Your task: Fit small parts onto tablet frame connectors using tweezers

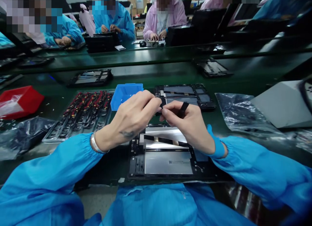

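Note:
My left hand (134,112) and my right hand (188,125) meet fingertip to fingertip above an opened tablet-like device (168,162). Both are closed in a pinch on a tiny dark piece (161,107), mostly hidden by the fingers; its kind cannot be made out. A black band (184,106) crosses a finger of my right hand. The device lies flat at the table's front edge, with silvery battery-like panels and a dark diagonal strip. A second similar opened device (180,94) lies just behind my hands.
Left of my hands are a blue bin (124,94), a clear tray (80,113) of small red-and-black parts, and a red bin (20,100). At right lie a plastic bag (240,110) and a grey box (282,102). Across the bench sit several co-workers beside dark stacks (180,35).

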Demonstrator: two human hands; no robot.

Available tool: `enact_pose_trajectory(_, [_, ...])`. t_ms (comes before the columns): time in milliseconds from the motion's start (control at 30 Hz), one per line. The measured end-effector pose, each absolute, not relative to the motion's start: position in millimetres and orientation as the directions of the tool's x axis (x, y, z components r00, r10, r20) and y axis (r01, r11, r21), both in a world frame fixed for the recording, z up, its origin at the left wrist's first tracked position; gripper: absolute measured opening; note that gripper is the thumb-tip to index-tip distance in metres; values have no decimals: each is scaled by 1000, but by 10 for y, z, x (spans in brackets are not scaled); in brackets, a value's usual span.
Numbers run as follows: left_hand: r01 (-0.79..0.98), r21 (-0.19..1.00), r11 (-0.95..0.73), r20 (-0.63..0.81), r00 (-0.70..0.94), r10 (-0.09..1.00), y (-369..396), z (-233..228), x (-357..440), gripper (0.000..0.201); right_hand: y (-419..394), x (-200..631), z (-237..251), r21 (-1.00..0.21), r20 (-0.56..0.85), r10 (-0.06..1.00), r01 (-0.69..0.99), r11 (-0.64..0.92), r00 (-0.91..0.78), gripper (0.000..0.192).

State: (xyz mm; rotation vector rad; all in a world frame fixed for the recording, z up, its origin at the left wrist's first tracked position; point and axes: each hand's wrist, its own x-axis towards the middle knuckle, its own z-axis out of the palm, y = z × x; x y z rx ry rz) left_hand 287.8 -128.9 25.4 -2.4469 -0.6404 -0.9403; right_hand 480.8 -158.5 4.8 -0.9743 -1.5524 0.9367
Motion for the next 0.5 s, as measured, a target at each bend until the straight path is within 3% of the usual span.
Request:
enact_pose_trajectory(167, [561,-325,-761,689,692,216,-1366,300,2894,11,-1643,4804,82,-868,434,890,201,454,-137,18])
enact_pose_trajectory(300, [560,-326,-762,682,697,220,-1359,288,2919,12,-1647,4810,72,-835,470,869,243,494,-154,19])
enact_pose_trajectory(433, [587,-307,-749,664,696,274,-1490,404,2941,22,-1735,4820,81,-815,463,867,295,498,-186,18])
enact_pose_trajectory(500, [651,-217,-727,653,651,388,-1666,524,2837,23,-1838,4828,106,-809,452,873,328,487,-182,16])
